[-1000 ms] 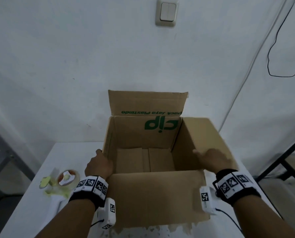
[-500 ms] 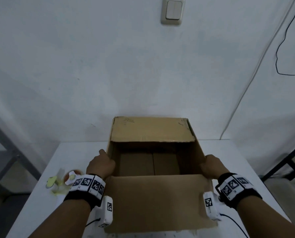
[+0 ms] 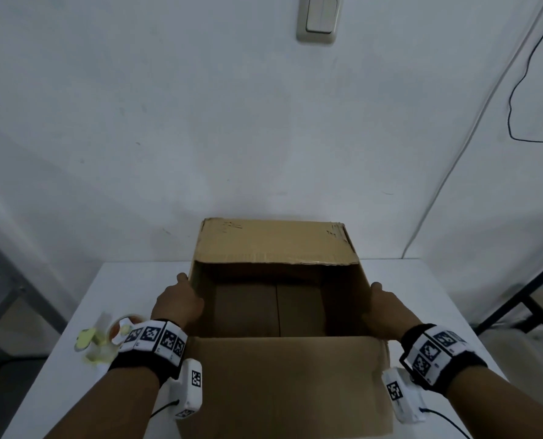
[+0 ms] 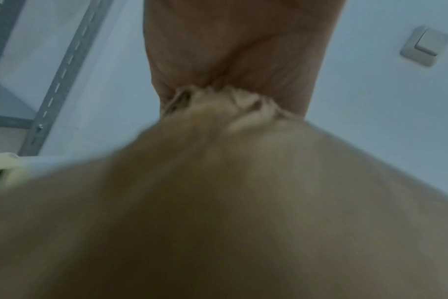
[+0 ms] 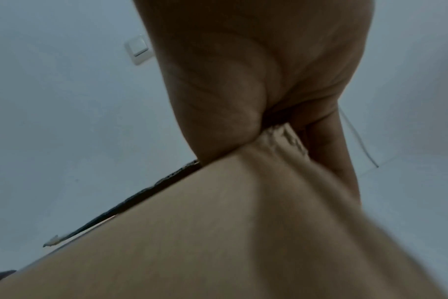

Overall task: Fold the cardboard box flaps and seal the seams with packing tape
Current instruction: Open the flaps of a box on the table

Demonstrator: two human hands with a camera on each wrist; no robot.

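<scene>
A brown cardboard box [image 3: 352, 299] stands open on the white table [image 3: 131, 280]. Its far flap [image 3: 276, 242] lies folded inward over the back of the opening. The near flap [image 3: 283, 381] hangs out toward me. My left hand [image 3: 176, 304] grips the box's left side edge, and my right hand [image 3: 385, 312] grips the right side edge. In both wrist views the crumpled cardboard edge [image 4: 218, 101] [image 5: 281, 137] runs into the crook of the left hand [image 4: 230, 50] and the right hand [image 5: 256, 70]. A yellow-green tape dispenser [image 3: 105, 339] lies left of my left wrist.
The box stands close to the white wall, which carries a light switch [image 3: 319, 19] and a black cable [image 3: 517, 90]. A grey metal rack [image 3: 10, 280] is off the table's left side and a black frame [image 3: 523, 299] off its right.
The far flap has swung from upright down over the opening. The right side flap no longer sticks out. Both hands have shifted along the side edges toward me.
</scene>
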